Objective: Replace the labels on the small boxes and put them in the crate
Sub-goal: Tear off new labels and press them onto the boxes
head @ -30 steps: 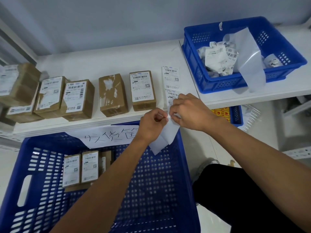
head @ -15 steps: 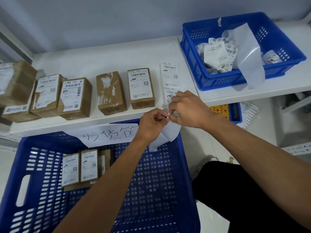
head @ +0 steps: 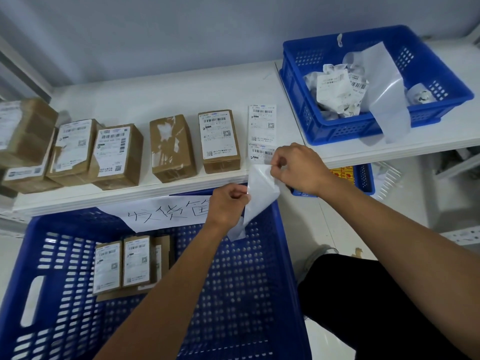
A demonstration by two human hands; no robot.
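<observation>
Head view: my left hand and right hand both pinch the label strip at the shelf's front edge, peeling it apart. A few relabelled boxes lie near the crate's far wall. One bare box and others wait on the shelf. The crate's sign is handwritten Chinese; the label print's too small to read.

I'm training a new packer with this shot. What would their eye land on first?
First the two hands at centre: left hand and right hand both pinch a white label sheet at the edge of the white shelf, above the big blue crate. Then, on that shelf, a bare brown box with its label torn off among labelled boxes. Upper right, a smaller blue basket holds crumpled labels.
</observation>
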